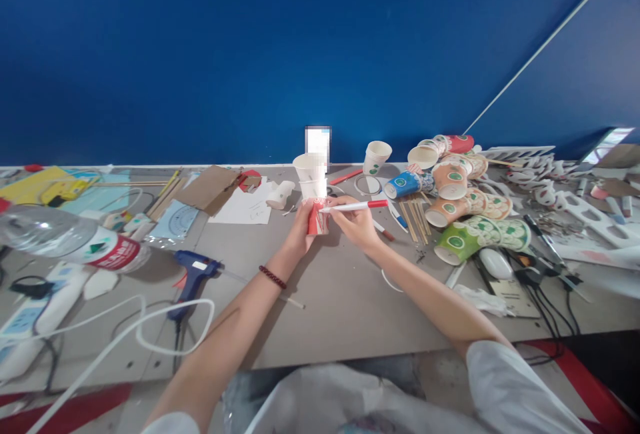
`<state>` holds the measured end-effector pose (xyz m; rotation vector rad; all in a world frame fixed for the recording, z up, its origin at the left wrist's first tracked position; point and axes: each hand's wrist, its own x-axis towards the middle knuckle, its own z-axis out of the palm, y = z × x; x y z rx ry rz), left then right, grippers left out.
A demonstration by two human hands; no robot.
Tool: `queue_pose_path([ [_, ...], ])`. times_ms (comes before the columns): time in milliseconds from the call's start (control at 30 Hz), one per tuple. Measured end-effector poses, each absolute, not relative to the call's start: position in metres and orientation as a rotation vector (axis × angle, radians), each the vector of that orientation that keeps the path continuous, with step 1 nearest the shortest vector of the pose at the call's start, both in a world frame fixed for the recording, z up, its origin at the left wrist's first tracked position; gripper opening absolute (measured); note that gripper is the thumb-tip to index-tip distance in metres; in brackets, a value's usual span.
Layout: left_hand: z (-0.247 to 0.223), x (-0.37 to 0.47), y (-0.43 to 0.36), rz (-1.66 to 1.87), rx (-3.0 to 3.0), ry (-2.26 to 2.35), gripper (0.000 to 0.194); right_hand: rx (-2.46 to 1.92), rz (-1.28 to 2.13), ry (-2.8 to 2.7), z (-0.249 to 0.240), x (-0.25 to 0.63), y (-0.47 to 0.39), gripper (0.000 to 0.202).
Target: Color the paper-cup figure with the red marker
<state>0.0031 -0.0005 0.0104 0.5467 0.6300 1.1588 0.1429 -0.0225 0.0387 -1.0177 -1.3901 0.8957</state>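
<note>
My left hand point(301, 226) is wrapped round a red paper cup point(317, 219) and holds it above the middle of the table. My right hand point(359, 224) grips a white marker pen with a red end point(356, 206). The pen lies slanted, its tip at the red cup's side; whether it touches, I cannot tell. Just behind the red cup stand stacked white paper cups point(311, 177). A bright upright screen point(319, 141), partly blurred, is behind those. To their left lies a white cut cup piece point(281, 195).
Patterned paper cups point(457, 241) lie in stacks on the right, near wooden sticks point(414, 220) and a white mouse point(495, 263). At left are a blue glue gun point(194, 277), a water bottle point(75, 237), a power strip point(43, 314) and a looping white cable point(150, 317). A blue wall point(250, 54) rises behind.
</note>
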Motion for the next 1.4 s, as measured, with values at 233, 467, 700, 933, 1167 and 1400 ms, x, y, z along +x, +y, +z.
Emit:
queue_pose_path([
  [233, 0.0004, 0.0024, 0.0024, 1.199, 0.598, 0.637, 0.046, -1.029, 0.915, -1.431, 0.0442, 0.1435, -0.0237, 0.007],
  [467, 0.007, 0.0034, 0.0002, 1.191, 0.611, 0.611, 0.044, -1.034, 0.901, -1.397, 0.0426, 0.1429, -0.0235, 0.009],
  [700, 0.007, 0.003, 0.0001, 1.188, 0.573, 0.624, 0.043, -1.037, 0.907, -1.405, 0.0422, 0.1428, -0.0235, 0.011],
  [933, 0.0027, 0.0032, 0.0008, 1.203, 0.578, 0.623, 0.044, -1.037, 0.885, -1.39, 0.0437, 0.1424, -0.0242, 0.011],
  [1167, 0.0033, 0.0039, 0.0009, 1.214, 0.564, 0.658, 0.045, -1.035, 0.903, -1.406, 0.0441, 0.1424, -0.0249, 0.009],
  [1400, 0.0017, 0.0035, 0.0017, 1.212, 0.563, 0.667, 0.046, -1.011, 0.909, -1.427, 0.0431, 0.1438, -0.0238, 0.005],
])
